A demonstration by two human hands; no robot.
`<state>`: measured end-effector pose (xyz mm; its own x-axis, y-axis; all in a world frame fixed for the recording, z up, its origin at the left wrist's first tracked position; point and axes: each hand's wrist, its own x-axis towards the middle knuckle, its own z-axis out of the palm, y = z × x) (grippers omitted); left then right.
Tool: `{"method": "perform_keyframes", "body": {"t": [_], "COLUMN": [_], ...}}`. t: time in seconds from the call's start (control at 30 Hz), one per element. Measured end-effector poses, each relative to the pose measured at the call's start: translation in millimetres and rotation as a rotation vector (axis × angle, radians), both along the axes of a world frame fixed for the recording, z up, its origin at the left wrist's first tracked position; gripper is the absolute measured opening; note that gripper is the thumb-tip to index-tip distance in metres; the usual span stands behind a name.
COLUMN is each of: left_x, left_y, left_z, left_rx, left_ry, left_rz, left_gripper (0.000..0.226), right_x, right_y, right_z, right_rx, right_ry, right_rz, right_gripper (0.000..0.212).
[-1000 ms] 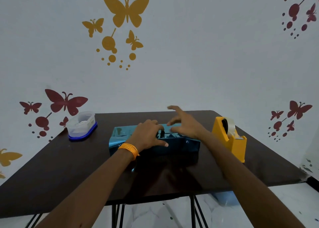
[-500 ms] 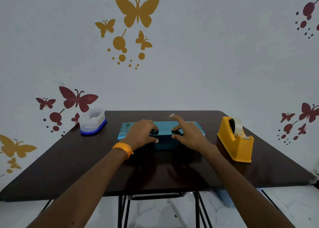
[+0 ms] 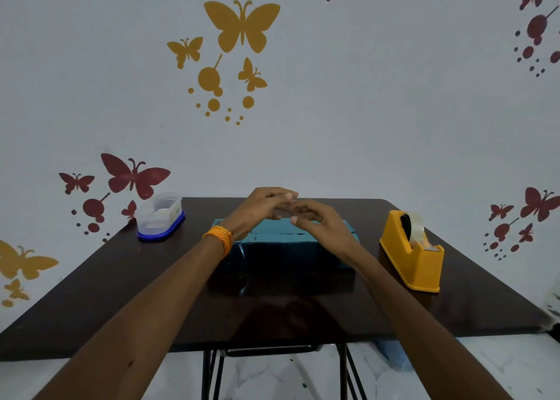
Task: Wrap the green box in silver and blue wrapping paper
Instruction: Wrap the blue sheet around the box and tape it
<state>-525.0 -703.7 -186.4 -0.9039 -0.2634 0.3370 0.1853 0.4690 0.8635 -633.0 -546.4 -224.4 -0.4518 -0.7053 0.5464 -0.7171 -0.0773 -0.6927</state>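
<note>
head view: left grip [image 3: 266, 207] and right grip [image 3: 316, 222] both pinch a tape strip [image 3: 292, 201] above the wrapped box [image 3: 281, 236] sitting mid-bench [image 3: 121, 293], and it could fold onto itself, leaving the seam loose.

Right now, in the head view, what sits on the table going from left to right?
On the dark table: clear plastic container with a blue base → box wrapped in blue paper → yellow tape dispenser.
</note>
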Motion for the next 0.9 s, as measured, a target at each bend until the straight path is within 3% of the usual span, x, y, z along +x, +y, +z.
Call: {"method": "perform_keyframes", "body": {"t": [0.17, 0.4, 0.6, 0.9], "left_x": [-2, 3, 4, -5], "left_y": [-5, -12, -15, -4], "left_z": [3, 7, 9, 21], "left_rx": [-0.176, -0.042, -0.136, -0.448], "left_ry": [0.092, 0.040, 0.047, 0.173], "left_rz": [-0.001, -0.024, -0.062, 0.141], "left_gripper": [0.024, 0.018, 0.018, 0.008], "right_x": [5, 10, 11, 20], "right_y": [-5, -7, -6, -5], "right_z": [5, 6, 6, 11], "right_rx": [-0.055, -0.076, -0.066, -0.131], "right_ry": [-0.089, -0.244, -0.340, -0.816], "right_rz": [-0.009, 0.007, -0.047, -0.071], "right_gripper": [0.011, 0.009, 0.015, 0.026]}}
